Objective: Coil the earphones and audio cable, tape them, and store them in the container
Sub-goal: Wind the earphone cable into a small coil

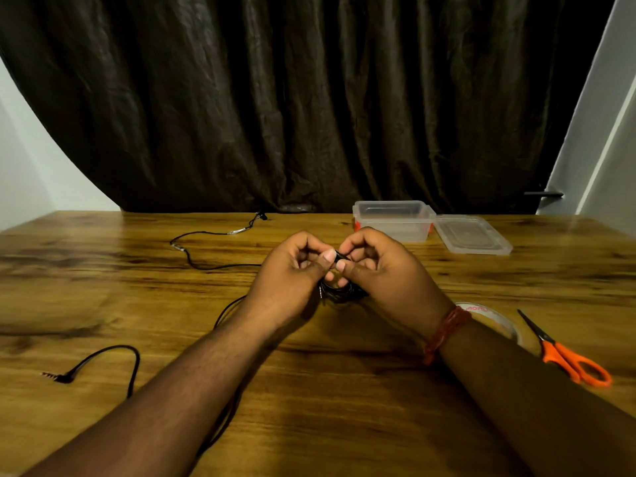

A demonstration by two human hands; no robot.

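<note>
The coil (339,291) of black cable sits between my two hands, just above the table (309,390) near its middle, with a metal plug end poking out at its left edge. My left hand (292,270) has its fingers curled in, thumb pressed toward the strand at the top of the coil; my right hand (373,266) is curled the same way, thumb and fingertips pinching that strand from the other side. I judge I'm tucking or wrapping a last turn, so the thing to do well is keep the loops stacked flat and even, hold them pinched with one hand and never let both thumbs lift at once, or the turns will spring apart before tape goes on. The tape (488,316) lies just beside my right wrist, partly hidden by it, and the scissors (564,352) lie to its right, so the right hand should be the one to reach. The earphones (206,256) trail loose across the left of the table, not yet coiled, their angled plug near the left edge. The container (392,220) stands open at the far edge, its lid (471,234) lying flat just beside it on the right; through its clear walls it looks empty, with something orange low at its corners.
</note>
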